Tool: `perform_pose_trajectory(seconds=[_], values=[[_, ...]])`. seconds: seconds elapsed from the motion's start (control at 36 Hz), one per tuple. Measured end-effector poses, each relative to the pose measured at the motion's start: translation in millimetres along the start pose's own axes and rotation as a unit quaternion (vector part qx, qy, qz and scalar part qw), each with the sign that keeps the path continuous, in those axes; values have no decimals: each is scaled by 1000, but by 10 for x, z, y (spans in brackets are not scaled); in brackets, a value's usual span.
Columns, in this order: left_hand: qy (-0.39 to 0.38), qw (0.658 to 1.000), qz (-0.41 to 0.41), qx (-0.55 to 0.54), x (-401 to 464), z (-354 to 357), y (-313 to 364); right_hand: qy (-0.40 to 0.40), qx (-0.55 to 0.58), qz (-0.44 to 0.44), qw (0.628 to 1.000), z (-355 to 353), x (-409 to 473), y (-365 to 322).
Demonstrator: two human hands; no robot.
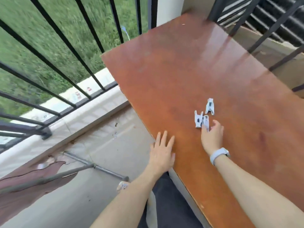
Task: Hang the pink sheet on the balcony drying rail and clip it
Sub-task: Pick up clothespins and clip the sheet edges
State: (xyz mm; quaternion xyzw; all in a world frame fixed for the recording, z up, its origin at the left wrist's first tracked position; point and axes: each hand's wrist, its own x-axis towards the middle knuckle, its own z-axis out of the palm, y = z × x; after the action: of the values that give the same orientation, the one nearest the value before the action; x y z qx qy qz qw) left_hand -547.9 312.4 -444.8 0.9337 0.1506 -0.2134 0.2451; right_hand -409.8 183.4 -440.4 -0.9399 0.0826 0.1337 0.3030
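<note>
Three pale blue clothes clips lie on the brown table [181, 71]. One clip [210, 106] lies apart, farther off. A second clip [198, 119] lies beside a third clip [206, 122], which my right hand [212, 137] pinches between thumb and forefinger. My left hand [162, 153] rests flat at the table's near left edge, fingers spread, holding nothing. The pink sheet [24, 186] drapes over a grey drying rail [69, 172] at lower left.
Black balcony railing bars [65, 63] run along the left over a low concrete ledge [74, 122], grass beyond. The rack's grey foot tube [105, 170] lies on the floor. A black metal frame [263, 30] stands behind the table.
</note>
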Motion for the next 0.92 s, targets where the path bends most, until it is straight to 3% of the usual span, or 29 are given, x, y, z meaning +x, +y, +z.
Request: perform_pose_trajectory(seconds=[0.14, 0.31, 0.42, 0.56, 0.69, 0.92], values=[[-14, 999, -6, 31, 75, 99, 10, -26, -28, -22, 999, 9, 185, 59], [-9, 1000, -3, -23, 85, 89, -41, 2, 25, -10, 1000, -23, 44, 72], [39, 987, -22, -152, -3, 3, -159, 1, 42, -126, 991, -38, -289, -143], [154, 920, -171, -316, -367, -105, -505, -142, 109, -247, 952, 301, -716, -725], [247, 862, -297, -329, -1008, -51, -1141, -302, 51, -322, 896, 821, -1263, -1283], [369, 753, -441, -321, -2010, -45, -1986, -389, -48, -448, 803, 1657, -2214, -1660]])
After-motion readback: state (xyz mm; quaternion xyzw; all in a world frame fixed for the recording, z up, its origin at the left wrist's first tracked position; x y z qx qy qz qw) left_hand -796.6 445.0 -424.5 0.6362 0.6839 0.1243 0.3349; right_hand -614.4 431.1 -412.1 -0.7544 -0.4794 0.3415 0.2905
